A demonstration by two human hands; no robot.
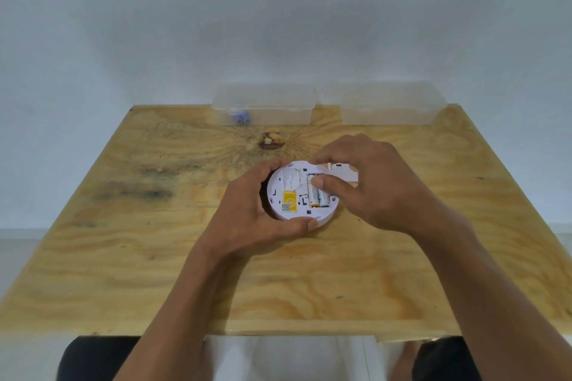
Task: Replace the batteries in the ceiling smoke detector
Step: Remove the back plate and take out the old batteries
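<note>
mid-table, left hand (260,210) grips detector (301,195) rim (right hand (368,182) pinches batteries (317,193)).

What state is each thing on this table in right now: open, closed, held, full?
Smoke detector: lying back side up, battery bay open.
Batteries: two sitting in the bay.
Left hand: grips the detector's rim.
Right hand: thumb and fingers on a battery.
Left clear box: lid closed, blue batteries inside.
Right clear box: closed, contents not visible.
</note>
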